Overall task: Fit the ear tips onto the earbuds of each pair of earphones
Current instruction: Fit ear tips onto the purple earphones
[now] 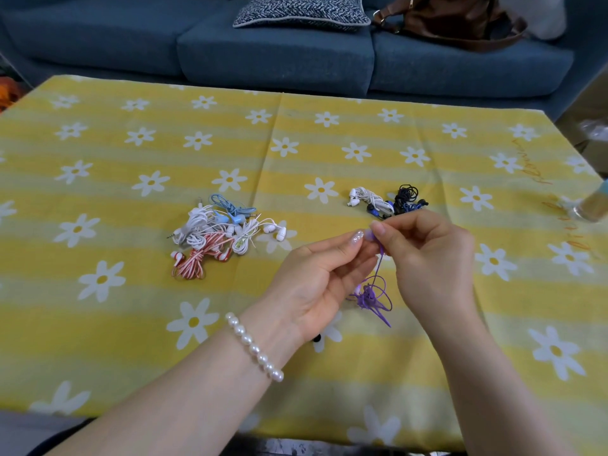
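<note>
purple earbud (371,236) at centre of view, above the desk (98,324), its cord bundle (371,297) dangling toward 6 o'clock | left hand (316,278) and right hand (427,248) both pinch it between fingertips | tip: hold the bud steady, press the ear tip on squarely | waiting pile (223,238) at 9 o'clock; second pile (388,202) at 12 o'clock

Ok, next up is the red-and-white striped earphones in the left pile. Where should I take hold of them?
Pinch the looped cable bundle of the red-and-white earphones at its near end, coming from above on the near side. That end sticks out of the left pile with bare tablecloth around it, while the far end is tangled with the white cables. I would avoid pulling by the earbuds.
</note>
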`<state>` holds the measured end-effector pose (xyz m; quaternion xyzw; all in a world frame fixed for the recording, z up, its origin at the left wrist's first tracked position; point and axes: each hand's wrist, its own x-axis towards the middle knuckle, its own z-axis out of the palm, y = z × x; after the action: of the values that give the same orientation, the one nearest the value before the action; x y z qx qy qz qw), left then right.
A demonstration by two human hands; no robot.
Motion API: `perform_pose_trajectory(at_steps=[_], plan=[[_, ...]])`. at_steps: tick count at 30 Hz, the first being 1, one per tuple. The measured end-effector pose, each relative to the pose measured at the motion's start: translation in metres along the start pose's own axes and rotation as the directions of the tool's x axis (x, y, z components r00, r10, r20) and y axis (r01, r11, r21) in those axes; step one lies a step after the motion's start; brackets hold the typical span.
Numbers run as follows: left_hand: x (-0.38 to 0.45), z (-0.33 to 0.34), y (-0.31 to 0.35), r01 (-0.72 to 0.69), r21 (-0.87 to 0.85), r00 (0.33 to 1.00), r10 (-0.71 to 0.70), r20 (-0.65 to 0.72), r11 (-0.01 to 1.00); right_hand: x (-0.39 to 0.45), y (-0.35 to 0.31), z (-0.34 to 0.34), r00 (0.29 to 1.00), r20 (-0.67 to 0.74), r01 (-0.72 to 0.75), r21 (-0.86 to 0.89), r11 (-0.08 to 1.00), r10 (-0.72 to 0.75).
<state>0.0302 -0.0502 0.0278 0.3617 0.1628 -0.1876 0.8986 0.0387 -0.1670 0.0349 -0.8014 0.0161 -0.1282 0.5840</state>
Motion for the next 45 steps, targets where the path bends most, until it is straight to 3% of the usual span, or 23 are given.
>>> perform_pose_trajectory(at_steps=[5, 11, 13, 18, 29, 36, 42, 45], plan=[[-0.002, 0.003, -0.003, -0.049, 0.019, 0.998, 0.050, -0.026, 0.999, -0.004, -0.001, 0.005, 0.998, -0.044, 0.037, -0.032, 0.999, -0.038], [-0.003, 0.001, 0.001, -0.100, 0.148, 0.994, 0.104, -0.021, 0.984, -0.003, 0.002, 0.004, 0.979, 0.010, 0.203, -0.207, 0.957, -0.205], [-0.003, 0.000, 0.006, -0.057, 0.125, 0.998, 0.058, -0.006, 0.991, -0.002, 0.002, 0.001, 0.979, 0.041, 0.202, -0.175, 0.964, -0.197], [-0.003, 0.000, 0.015, 0.053, 0.080, 0.997, -0.057, 0.044, 0.995, 0.000, -0.009, -0.009, 0.994, 0.103, 0.001, 0.259, 0.966, -0.029], [0.000, -0.004, 0.010, 0.100, 0.071, 0.993, -0.104, 0.047, 0.992, -0.003, -0.008, -0.004, 0.996, 0.083, 0.009, 0.261, 0.965, -0.031], [0.001, -0.001, 0.006, 0.053, 0.077, 0.997, -0.057, 0.049, 0.996, -0.006, -0.008, 0.000, 0.999, 0.038, 0.016, 0.260, 0.965, -0.027], [0.000, 0.001, 0.004, 0.086, -0.016, 0.994, -0.085, 0.062, 0.996, -0.012, -0.007, 0.005, 0.987, -0.016, 0.162, 0.136, 0.977, -0.161], [-0.001, -0.001, 0.008, 0.139, -0.006, 0.986, -0.138, 0.097, 0.990, -0.010, -0.008, 0.001, 0.980, 0.027, 0.194, 0.118, 0.974, -0.199]])
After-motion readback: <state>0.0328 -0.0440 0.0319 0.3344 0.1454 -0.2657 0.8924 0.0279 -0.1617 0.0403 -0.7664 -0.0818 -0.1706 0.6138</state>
